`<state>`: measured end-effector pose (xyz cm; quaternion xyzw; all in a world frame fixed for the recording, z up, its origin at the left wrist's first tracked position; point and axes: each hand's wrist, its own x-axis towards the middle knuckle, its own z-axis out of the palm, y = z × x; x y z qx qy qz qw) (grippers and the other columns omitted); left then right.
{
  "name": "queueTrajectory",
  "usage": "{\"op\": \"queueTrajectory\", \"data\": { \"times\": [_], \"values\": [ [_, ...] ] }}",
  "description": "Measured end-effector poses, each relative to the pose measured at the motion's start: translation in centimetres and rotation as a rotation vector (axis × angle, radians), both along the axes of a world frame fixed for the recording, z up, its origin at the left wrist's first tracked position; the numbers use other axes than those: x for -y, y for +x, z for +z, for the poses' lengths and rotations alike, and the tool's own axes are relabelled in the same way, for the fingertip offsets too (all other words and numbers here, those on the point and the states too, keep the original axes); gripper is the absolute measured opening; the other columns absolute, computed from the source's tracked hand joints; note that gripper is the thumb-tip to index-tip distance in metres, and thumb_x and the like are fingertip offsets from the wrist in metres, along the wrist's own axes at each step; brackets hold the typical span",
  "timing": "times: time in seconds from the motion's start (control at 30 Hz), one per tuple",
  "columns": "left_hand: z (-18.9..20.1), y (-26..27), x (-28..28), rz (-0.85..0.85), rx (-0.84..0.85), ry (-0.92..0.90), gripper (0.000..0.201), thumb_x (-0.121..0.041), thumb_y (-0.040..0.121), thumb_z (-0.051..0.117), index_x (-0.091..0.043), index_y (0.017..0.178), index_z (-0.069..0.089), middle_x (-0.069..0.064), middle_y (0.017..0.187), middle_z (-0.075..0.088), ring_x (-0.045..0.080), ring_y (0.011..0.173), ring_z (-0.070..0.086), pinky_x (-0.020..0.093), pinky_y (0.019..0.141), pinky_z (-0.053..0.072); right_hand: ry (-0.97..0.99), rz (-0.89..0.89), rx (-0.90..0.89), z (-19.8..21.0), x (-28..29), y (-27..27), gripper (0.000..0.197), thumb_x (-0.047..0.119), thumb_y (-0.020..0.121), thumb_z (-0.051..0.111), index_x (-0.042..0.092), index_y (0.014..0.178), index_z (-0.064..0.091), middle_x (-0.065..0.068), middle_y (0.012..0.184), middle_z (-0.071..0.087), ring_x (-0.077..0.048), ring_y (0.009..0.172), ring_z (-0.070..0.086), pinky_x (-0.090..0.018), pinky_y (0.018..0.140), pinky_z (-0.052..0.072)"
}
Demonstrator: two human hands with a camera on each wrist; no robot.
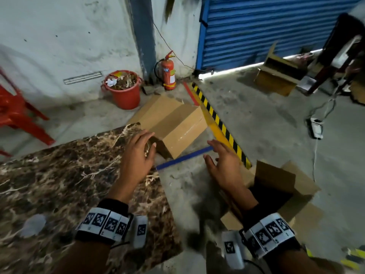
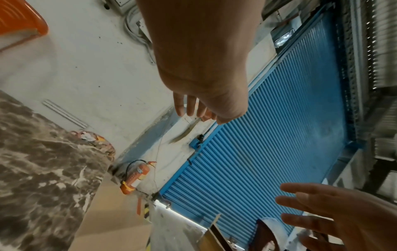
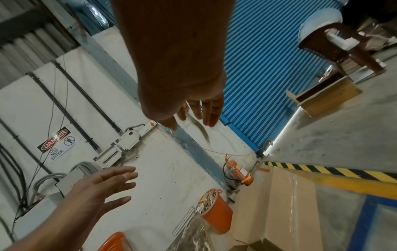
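My left hand (image 1: 141, 149) hovers over the far right corner of the brown marble table (image 1: 59, 175), fingers spread and relaxed, holding nothing. My right hand (image 1: 219, 157) is level with it over the concrete floor, palm turned inward, also empty. Between and beyond the hands a tape-sealed cardboard box (image 1: 173, 119) lies on the floor against the table's corner. In the left wrist view the left hand's fingers (image 2: 190, 106) are straight and the right hand (image 2: 335, 219) is spread. The right wrist view shows the sealed box (image 3: 279, 203) below the right hand (image 3: 199, 113).
An open cardboard box (image 1: 292, 184) stands on the floor under my right forearm. A yellow-black striped strip (image 1: 217, 119) and blue tape line (image 1: 183, 158) cross the floor. Red waste bucket (image 1: 123, 89), fire extinguisher (image 1: 167, 74), red chair (image 1: 15, 113), blue shutter (image 1: 266, 26), another open box (image 1: 276, 76), power strip (image 1: 316, 127).
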<state>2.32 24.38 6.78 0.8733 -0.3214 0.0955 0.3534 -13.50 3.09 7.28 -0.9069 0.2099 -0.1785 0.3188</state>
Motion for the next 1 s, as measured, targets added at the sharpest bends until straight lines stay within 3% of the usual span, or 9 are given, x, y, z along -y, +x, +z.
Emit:
{"op": "queueTrajectory", "data": {
  "times": [0.13,0.23,0.3,0.4,0.5,0.63,0.73,0.87,1.0],
  "values": [
    [-0.5,3.7,4.5,0.081,-0.035,0.143,0.037,-0.026,0.095,0.056,-0.009,0.127,0.061,0.011,0.132,0.058,0.027,0.122,0.052,0.04,0.105,0.042,0.021,0.069,-0.006,-1.6,6.3,4.5,0.043,0.02,0.092,0.065,0.012,0.133,0.058,-0.011,0.135,0.059,-0.029,0.118,0.059,-0.042,0.093,0.053],
    [-1.1,6.7,8.0,0.11,-0.062,0.164,0.049,-0.042,0.091,0.044,-0.011,0.124,0.062,0.012,0.125,0.061,0.032,0.109,0.059,0.043,0.095,0.049,0.056,0.109,-0.046,-2.5,11.1,7.5,0.042,0.018,0.092,0.064,0.012,0.133,0.058,-0.01,0.135,0.059,-0.027,0.118,0.06,-0.031,0.094,0.047],
    [-1.6,8.7,9.8,0.138,-0.075,0.191,0.044,-0.038,0.091,0.049,-0.011,0.123,0.061,0.012,0.122,0.062,0.032,0.103,0.06,0.044,0.092,0.05,0.073,0.122,-0.082,-3.2,13.5,9.5,0.042,0.018,0.092,0.064,0.013,0.133,0.058,-0.008,0.136,0.059,-0.026,0.118,0.06,-0.031,0.093,0.048],
    [-2.6,12.5,12.4,0.196,-0.143,0.226,0.037,-0.025,0.092,0.06,-0.008,0.125,0.059,0.015,0.126,0.059,0.032,0.117,0.053,0.041,0.1,0.043,0.102,0.155,-0.119,-4.4,16.8,13.0,0.041,0.018,0.092,0.065,0.013,0.132,0.059,-0.007,0.134,0.06,-0.026,0.117,0.06,-0.035,0.094,0.049],
    [-4.1,16.4,13.9,0.246,-0.28,0.252,0.039,-0.022,0.091,0.064,-0.01,0.128,0.057,0.013,0.13,0.056,0.029,0.121,0.05,0.031,0.101,0.036,0.128,0.174,-0.168,-5.4,19.1,16.8,0.041,0.018,0.093,0.064,0.011,0.133,0.058,-0.008,0.135,0.059,-0.025,0.117,0.06,-0.035,0.095,0.048],
    [-6.4,21.1,15.2,0.348,-0.483,0.239,0.043,-0.024,0.093,0.062,-0.012,0.134,0.053,0.012,0.137,0.051,0.029,0.123,0.05,0.041,0.105,0.04,0.098,0.199,-0.269,-7.6,21.4,22.3,0.042,0.022,0.093,0.063,0.012,0.134,0.058,-0.009,0.134,0.06,-0.026,0.114,0.061,-0.035,0.094,0.048],
    [-8.6,25.6,17.0,0.38,-0.596,0.277,0.036,-0.023,0.094,0.061,-0.007,0.126,0.058,0.011,0.129,0.054,0.029,0.117,0.053,0.036,0.099,0.039,0.095,0.231,-0.389,-10.0,23.1,26.7,0.044,0.026,0.095,0.061,0.013,0.137,0.055,-0.009,0.136,0.059,-0.026,0.12,0.058,-0.035,0.1,0.046],
    [-13.5,32.9,19.9,0.45,-0.755,0.146,0.037,-0.036,0.086,0.056,-0.008,0.107,0.066,0.011,0.109,0.064,0.028,0.102,0.06,0.036,0.087,0.045,0.05,0.319,-0.511,-14.0,25.1,33.0,0.048,0.027,0.096,0.059,0.012,0.141,0.05,-0.008,0.141,0.053,-0.027,0.13,0.049,-0.036,0.108,0.039],
    [-19.2,38.0,23.0,0.486,-0.846,0.116,0.027,-0.015,0.098,0.05,-0.001,0.117,0.063,0.014,0.115,0.064,0.031,0.11,0.059,0.026,0.083,0.039,-0.024,0.382,-0.646,-21.7,26.9,39.9,0.058,0.041,0.092,0.048,0.013,0.143,0.046,-0.009,0.143,0.052,-0.029,0.127,0.05,-0.037,0.107,0.039]
  ]
}}
